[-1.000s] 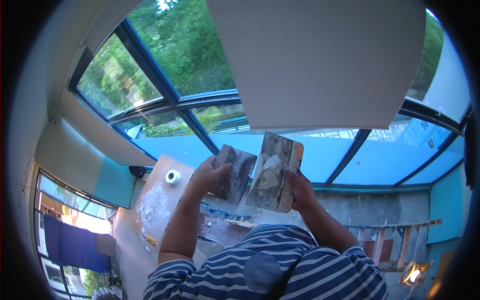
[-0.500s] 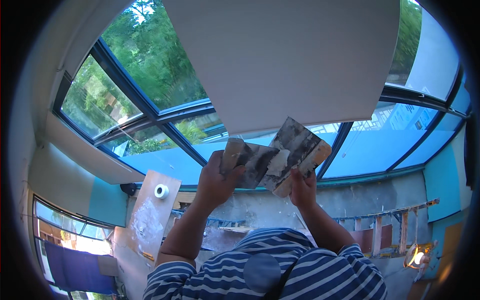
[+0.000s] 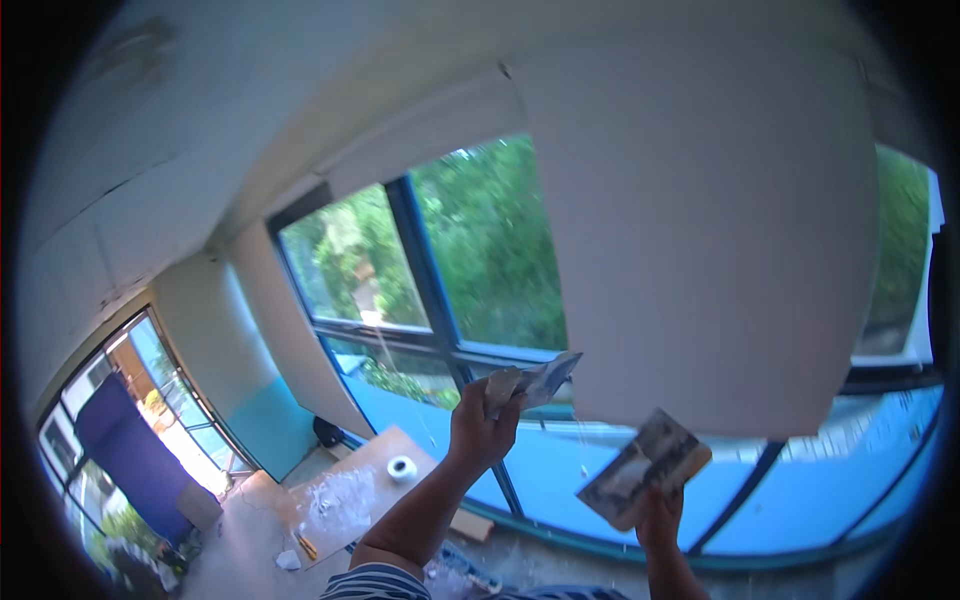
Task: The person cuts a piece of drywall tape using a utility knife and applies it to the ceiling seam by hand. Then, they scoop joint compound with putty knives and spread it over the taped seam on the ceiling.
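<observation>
- The left hand (image 3: pixel 480 428) is raised at arm's length, fingers wrapped tightly around the handle of a putty knife (image 3: pixel 535 380). The blade points up and to the right, toward the lower edge of the white panel (image 3: pixel 700 240), which suits working on that surface overhead.
- The knife blade carries grey-white smears and sits just below the panel's lower left edge; whether it touches the panel cannot be told.
- The right hand (image 3: pixel 658 512) is lower and closed around the bottom of a flat board (image 3: pixel 645 468), also smeared grey. The board is tilted with its face turned up, near the knife but apart from it, as a carrier kept within reach.
- The panel hangs in front of a large window (image 3: pixel 450 270) with dark frames and green trees behind it.
- Far below, a wooden board (image 3: pixel 350 490) lies on the floor with a roll of tape (image 3: pixel 402 468) and white splashes on it, well apart from both hands.
- A striped sleeve (image 3: pixel 375 583) shows at the lower edge.
</observation>
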Motion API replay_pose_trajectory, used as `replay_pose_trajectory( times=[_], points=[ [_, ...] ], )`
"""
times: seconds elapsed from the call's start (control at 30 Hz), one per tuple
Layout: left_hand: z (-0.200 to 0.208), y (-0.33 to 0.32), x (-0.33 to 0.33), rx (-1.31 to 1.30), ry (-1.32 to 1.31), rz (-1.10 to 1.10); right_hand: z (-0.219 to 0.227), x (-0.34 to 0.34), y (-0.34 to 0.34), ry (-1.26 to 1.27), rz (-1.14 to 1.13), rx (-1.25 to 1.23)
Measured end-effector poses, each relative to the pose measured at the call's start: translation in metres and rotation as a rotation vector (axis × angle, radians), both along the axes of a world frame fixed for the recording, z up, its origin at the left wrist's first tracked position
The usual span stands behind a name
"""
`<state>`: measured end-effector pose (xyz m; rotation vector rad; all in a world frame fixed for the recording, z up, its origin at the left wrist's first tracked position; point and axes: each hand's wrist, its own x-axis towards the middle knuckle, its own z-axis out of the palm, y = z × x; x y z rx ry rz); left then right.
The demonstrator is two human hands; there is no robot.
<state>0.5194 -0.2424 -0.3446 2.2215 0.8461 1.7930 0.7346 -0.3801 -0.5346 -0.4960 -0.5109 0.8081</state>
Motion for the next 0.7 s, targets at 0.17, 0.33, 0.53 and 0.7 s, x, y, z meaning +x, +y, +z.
replay_pose_trajectory(
  times=[0.17, 0.33, 0.53, 0.7],
  points=[
    [0.191, 0.016, -0.082, 0.396, -0.255, 0.405, -0.040, 0.012, 0.002, -0.063, -0.019, -0.075],
    [0.384, -0.025, -0.143, 0.758, -0.307, 0.669, -0.050, 0.021, 0.009, -0.060, 0.049, -0.145],
    [0.491, -0.055, -0.141, 0.986, -0.119, 0.838, -0.047, 0.021, 0.013, -0.035, 0.093, -0.006],
    [0.530, -0.061, -0.128, 0.962, -0.119, 0.995, -0.054, 0.020, 0.023, -0.015, 0.102, -0.105]
  ],
)
